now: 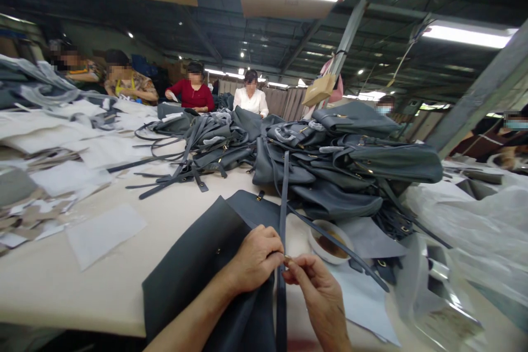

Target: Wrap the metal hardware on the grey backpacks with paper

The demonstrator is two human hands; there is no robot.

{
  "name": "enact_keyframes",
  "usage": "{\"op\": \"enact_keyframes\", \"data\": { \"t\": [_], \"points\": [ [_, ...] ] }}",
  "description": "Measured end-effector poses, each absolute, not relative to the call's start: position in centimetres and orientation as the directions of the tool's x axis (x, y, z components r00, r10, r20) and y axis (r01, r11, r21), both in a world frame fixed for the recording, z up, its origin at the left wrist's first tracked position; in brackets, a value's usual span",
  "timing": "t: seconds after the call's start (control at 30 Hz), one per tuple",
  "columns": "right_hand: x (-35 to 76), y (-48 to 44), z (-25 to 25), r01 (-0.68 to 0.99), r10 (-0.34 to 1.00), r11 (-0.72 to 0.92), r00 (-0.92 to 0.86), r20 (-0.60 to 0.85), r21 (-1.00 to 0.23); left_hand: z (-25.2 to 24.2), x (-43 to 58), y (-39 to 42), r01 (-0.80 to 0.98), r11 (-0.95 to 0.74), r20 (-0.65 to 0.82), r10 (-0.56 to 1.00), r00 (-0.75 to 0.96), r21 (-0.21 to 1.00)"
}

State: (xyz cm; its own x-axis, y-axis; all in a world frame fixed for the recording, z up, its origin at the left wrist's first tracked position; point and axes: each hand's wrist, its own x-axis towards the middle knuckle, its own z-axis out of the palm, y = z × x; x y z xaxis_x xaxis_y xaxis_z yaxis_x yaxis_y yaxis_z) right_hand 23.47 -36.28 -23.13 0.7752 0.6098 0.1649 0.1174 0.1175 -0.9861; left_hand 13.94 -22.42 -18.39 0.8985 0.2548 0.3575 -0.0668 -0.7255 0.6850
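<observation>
A dark grey leather bag panel point(193, 264) lies on the table edge in front of me. A long grey strap point(282, 214) runs up from it toward the pile. My left hand point(256, 258) is closed, pinching the strap against the panel. My right hand point(317, 291) is closed too, its fingertips pinching a small brass fitting point(287, 259) at the strap, right beside the left fingers.
A heap of dark grey bags and straps point(330, 159) fills the table's middle. A small white bowl with brown liquid point(330, 242) sits right of my hands. White sheets point(105, 234) lie left, clear plastic bags point(474, 231) right. Several people work at the far end.
</observation>
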Motion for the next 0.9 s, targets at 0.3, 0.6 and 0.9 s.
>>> {"op": "enact_keyframes", "data": {
  "t": [0.3, 0.6, 0.9],
  "points": [
    [23.9, -36.8, -23.0, 0.301, 0.563, 0.049, 0.779, 0.275, -0.952, -18.4, 14.0, -22.6, -0.042, -0.693, 0.345, 0.304, 0.888, 0.72],
    [24.9, -36.2, -20.5, 0.7, 0.776, 0.109, 0.384, 0.5, -0.706, -18.7, 13.9, -22.0, -0.053, -0.738, 0.305, 0.211, 0.929, 0.673],
    [24.9, -34.9, -20.2, 0.784, 0.809, 0.042, 0.337, 0.482, -0.619, -19.1, 14.0, -21.2, -0.108, -0.641, 0.273, 0.164, 0.948, 0.76]
  ]
}}
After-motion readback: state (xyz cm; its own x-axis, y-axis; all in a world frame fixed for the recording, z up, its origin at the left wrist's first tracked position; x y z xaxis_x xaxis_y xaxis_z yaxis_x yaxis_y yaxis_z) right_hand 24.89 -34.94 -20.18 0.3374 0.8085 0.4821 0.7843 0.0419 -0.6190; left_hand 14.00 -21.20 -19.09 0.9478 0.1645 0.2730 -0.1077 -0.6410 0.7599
